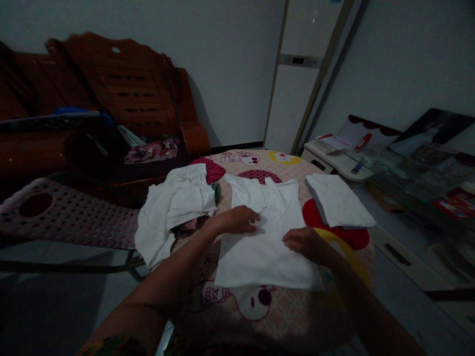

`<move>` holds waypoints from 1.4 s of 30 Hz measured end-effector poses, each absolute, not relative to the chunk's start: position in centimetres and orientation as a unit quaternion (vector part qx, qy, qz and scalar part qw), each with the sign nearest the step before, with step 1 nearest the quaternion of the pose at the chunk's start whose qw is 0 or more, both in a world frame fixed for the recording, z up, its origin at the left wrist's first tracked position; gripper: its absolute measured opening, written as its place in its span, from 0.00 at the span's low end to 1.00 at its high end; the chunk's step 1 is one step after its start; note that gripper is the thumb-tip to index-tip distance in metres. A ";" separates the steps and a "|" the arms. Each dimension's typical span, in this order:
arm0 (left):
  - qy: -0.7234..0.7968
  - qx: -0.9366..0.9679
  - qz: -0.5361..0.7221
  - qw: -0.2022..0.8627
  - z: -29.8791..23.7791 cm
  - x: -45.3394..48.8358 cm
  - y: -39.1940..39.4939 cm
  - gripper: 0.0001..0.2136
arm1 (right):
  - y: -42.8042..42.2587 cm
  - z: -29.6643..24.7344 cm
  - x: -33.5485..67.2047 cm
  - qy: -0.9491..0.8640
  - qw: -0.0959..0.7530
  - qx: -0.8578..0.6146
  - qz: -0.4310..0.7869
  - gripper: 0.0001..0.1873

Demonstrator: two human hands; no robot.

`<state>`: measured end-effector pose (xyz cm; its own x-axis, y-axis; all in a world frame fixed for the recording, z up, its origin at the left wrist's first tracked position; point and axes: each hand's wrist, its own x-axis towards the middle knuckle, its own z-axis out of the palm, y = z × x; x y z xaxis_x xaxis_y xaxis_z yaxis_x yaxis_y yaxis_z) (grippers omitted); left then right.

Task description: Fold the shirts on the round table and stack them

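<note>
A white shirt (260, 262) lies spread on a round table (285, 311) covered by a patterned pink cloth. Its upper part, at the far side, is loosely bunched. My left hand (241, 220) is over the shirt's left half, fingers apart and holding nothing. Over the right half is my right hand (302, 242), its fingers bent toward the fabric; whether they pinch any of it is hidden. To the left sits a rumpled heap of white clothes (181, 198), with a dark red cloth (214, 170) behind it. Folded white clothes (339, 200) form a flat stack at the right.
A woven lounge chair (81, 217) stands left of the table. Behind it is a carved wooden sofa (129, 94) with a floral cloth on its seat. A tall white cabinet-like unit (300, 99) stands at the back. At the right, a glass-topped stand (408, 173) holds papers and pictures.
</note>
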<state>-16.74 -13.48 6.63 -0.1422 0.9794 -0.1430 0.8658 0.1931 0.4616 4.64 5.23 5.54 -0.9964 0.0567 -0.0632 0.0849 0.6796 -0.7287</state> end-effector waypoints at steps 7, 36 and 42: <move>0.868 0.432 0.243 -0.033 4.4 -23.7 -5.5 0.18 | 8.0 3.7 -3.5 0.814 -0.164 0.177 -0.529 0.16; 0.855 0.391 0.319 0.117 4.1 -26.1 -10.3 0.19 | 13.5 4.6 -2.9 0.584 -0.316 0.310 -0.681 0.12; 0.855 0.399 0.234 0.233 5.5 -24.8 -12.4 0.14 | 15.1 3.3 1.2 0.668 -0.255 0.385 -0.584 0.11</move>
